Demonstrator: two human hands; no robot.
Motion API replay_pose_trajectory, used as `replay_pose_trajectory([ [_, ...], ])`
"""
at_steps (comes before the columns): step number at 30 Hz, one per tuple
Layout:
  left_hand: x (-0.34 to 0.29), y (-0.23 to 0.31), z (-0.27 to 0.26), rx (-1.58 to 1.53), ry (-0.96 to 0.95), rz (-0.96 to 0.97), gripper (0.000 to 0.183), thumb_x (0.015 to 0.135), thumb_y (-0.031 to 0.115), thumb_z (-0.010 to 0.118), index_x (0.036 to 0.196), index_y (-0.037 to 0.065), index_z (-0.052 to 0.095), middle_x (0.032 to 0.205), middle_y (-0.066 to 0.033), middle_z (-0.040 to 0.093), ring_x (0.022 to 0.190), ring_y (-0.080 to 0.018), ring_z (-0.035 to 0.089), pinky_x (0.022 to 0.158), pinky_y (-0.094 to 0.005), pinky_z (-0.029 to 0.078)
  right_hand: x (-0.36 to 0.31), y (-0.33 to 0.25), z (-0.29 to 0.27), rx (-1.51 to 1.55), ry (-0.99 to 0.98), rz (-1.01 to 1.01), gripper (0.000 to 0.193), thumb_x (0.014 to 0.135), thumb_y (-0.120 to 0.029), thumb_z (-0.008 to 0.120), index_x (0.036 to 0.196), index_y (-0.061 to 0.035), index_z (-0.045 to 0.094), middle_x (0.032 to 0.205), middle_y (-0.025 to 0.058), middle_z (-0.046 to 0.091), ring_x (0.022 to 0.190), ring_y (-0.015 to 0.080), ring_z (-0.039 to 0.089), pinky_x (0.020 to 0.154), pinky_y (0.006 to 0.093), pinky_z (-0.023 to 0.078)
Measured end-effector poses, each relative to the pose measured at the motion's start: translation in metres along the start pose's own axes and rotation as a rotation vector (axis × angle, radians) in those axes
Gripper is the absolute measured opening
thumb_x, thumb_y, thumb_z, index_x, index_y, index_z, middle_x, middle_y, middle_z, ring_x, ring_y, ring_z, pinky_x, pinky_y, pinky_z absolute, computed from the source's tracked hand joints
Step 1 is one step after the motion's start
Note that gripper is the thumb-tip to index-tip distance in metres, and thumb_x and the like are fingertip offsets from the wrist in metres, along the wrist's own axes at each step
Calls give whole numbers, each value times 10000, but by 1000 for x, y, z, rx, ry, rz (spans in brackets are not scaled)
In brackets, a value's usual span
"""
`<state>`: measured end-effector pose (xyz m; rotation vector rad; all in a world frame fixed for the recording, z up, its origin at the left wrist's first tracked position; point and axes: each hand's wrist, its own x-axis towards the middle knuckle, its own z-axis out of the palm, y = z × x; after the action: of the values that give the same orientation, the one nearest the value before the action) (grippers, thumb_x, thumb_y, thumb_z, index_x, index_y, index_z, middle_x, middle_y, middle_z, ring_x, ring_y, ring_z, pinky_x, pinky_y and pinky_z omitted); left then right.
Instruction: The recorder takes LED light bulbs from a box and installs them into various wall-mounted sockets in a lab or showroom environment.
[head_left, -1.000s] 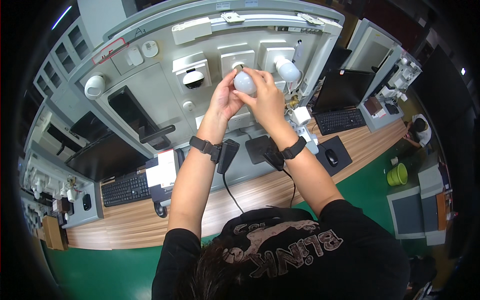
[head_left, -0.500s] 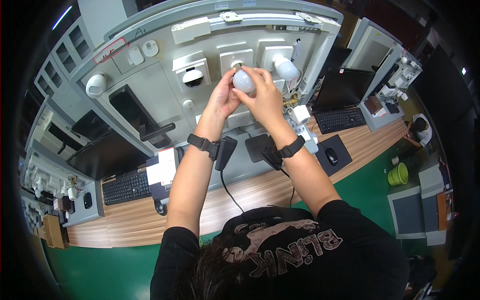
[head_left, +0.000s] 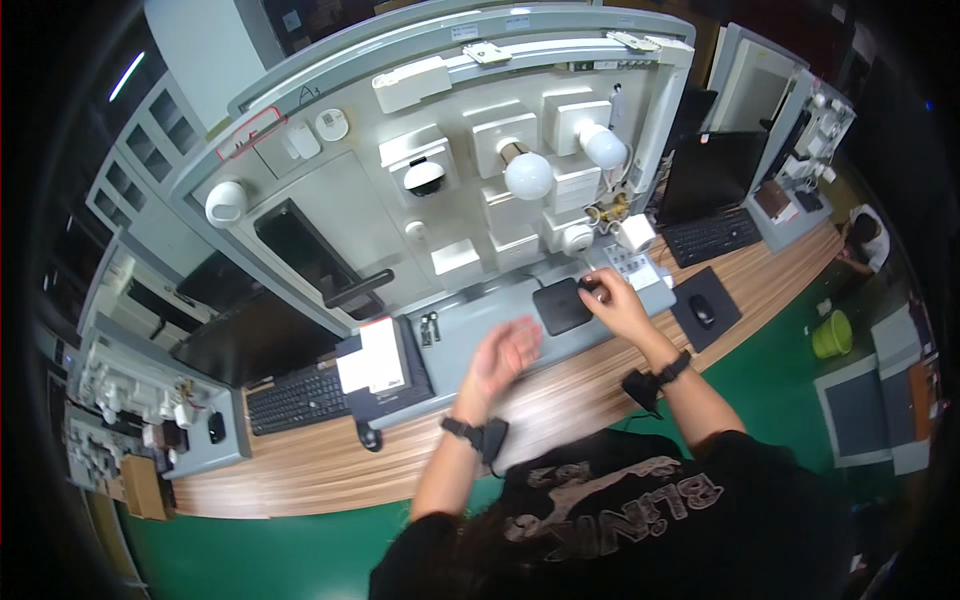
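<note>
My left hand [head_left: 507, 355] hovers over the front edge of the grey ledge, fingers loosely apart, holding nothing and slightly blurred. Beside the black square pad [head_left: 562, 308], my right hand [head_left: 622, 305] has its thumb and fingers pinched together. Something small and dark shows at those fingertips; its kind cannot be made out. Up on the panel, a white light bulb [head_left: 528, 177] sits in a socket on a white box, with neither hand touching it. A second light bulb [head_left: 603, 147] is mounted to its right.
A dome camera [head_left: 424, 177] and a black-handled door lock [head_left: 330, 260] are fixed to the upright panel [head_left: 355, 145]. White papers [head_left: 375, 358] lie left on the ledge. On the right are a keyboard [head_left: 712, 236], a mouse [head_left: 702, 310] and a monitor [head_left: 715, 175].
Both hands have let go of the light bulb, which stays in its socket. They have come down toward the ledge and moved apart, the right beside the black pad.
</note>
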<state>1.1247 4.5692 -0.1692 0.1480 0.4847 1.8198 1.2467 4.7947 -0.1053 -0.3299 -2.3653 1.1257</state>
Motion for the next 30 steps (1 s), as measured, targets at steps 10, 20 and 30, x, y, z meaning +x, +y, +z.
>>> replay_pose_trajectory([
  [10,-198,-170,-128,-323,513,153,364,924,296,440,1208,79,508,1145,-116,602,1052,-252,558,901,-419,427,-141,74,34,76,-799,246,266,818,-218,659,992,-18,633,791,102,650,711,195,606,664,310,487],
  [20,-294,-371,-167,-213,1129,240,240,917,258,455,1079,93,520,1034,-97,631,888,-206,614,739,-377,492,-249,114,43,69,-839,192,258,808,-203,658,965,-2,620,732,104,638,666,226,609,641,334,493],
  [30,-392,-480,-127,-18,1540,101,263,889,245,499,1052,48,555,784,-77,622,699,-184,608,522,-347,467,-353,176,63,-201,-1176,180,330,807,-274,658,1014,-21,615,788,110,649,671,232,637,632,354,497],
])
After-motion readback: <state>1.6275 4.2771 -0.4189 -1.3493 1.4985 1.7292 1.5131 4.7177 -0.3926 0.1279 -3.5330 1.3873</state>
